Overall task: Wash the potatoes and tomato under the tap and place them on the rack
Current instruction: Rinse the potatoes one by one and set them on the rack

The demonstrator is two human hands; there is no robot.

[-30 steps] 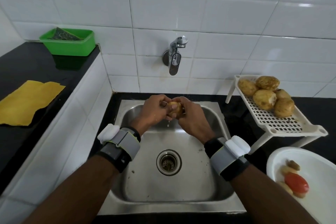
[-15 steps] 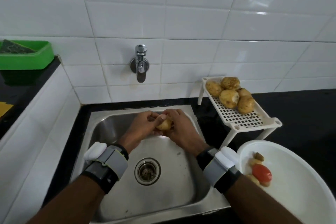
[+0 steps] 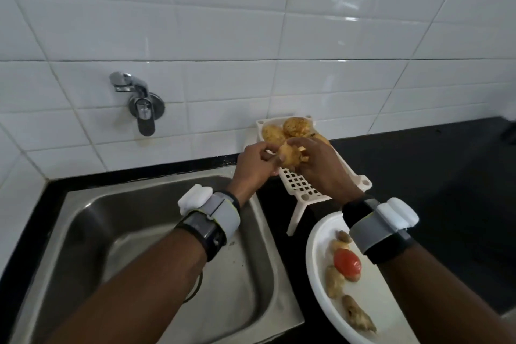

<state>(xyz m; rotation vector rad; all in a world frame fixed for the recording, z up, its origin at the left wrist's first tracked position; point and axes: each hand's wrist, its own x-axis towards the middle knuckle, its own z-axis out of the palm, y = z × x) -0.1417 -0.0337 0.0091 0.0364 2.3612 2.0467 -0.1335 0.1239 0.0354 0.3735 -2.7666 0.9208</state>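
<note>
Nearest on the right, a white bowl holds the tomato and small potatoes; beyond it, left hand and right hand clamp curled fingers on one potato above the rack, other potatoes piled at its far end, tap far left.

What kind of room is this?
Probably a kitchen: there is a stainless steel sink, a chrome tap on the white tiled wall, and brown potatoes on a white plastic rack on a black counter.
</note>
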